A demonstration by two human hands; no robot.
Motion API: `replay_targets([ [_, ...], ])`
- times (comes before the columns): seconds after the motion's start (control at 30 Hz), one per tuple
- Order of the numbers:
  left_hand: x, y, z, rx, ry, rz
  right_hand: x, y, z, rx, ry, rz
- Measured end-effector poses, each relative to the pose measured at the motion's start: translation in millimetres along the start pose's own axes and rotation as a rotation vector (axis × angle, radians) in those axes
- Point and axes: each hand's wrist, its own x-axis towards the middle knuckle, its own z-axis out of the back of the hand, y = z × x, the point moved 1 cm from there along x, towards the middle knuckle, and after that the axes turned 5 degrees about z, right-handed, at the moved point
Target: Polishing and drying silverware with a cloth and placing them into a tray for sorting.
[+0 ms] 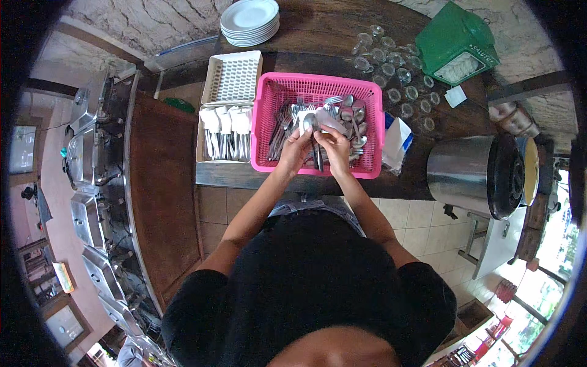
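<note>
Over a pink plastic basket (378, 137), my left hand (293, 150) grips a metal spoon (310, 120), bowl away from me. Dark-looking cutlery handles (317, 158) point down towards me between my hands; whether a fork lies with the spoon I cannot tell. A white paper napkin (331, 122) spreads around the spoon's bowl, and the fingers of my right hand (335, 147) pinch its near edge. Inside the basket, forks (283, 120) lie mostly at left and spoons (360, 120) at right. Left of it, a cream plastic tray (200, 153) holds cutlery sets topped with white napkins (224, 120).
Beyond that tray is another cream basket (231, 78), with stacked white plates (250, 23) behind. Upturned drinking glasses (387, 69), a green house-shaped box (458, 46) and a napkin pack (396, 142) stand rightward. A large metal pot (458, 172) is at the table's right edge. Chafing dishes (87, 220) line the left.
</note>
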Motion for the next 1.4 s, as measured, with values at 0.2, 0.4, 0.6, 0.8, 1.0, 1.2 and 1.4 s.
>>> replay_targets([
  [0.2, 3.8, 2.5, 1.0, 0.082, -0.11, -0.026, 3.2, -14.9, 4.2, -0.109, 0.026, 0.187],
  [0.4, -4.2, -6.7, -11.0, 0.085, -0.178, -0.034, -15.4, -35.2, 7.0, -0.661, 0.149, 0.343],
  [0.6, 1.7, -3.8, -6.8, 0.297, -0.166, -0.161, -17.8, -40.5, 11.5, -0.581, 0.144, 0.262],
  [0.8, 1.3, -2.0, -8.7, 0.117, 0.092, -0.119, -19.4, -42.0, 11.3, -0.516, 0.117, 0.136],
  [1.0, -4.4, -7.9, -5.6, -0.214, 0.233, -0.005, -22.7, -19.1, 4.0, -0.526, 0.08, 0.196],
  [1.2, -8.8, -11.5, -20.3, -0.05, 0.144, 0.006, -25.8, -23.3, 3.2, -0.606, 0.026, 0.364],
  [1.4, -8.7, -21.8, -12.0, 0.062, 0.21, 0.028, -27.9, 1.4, 7.8, -0.549, 0.107, 0.228],
])
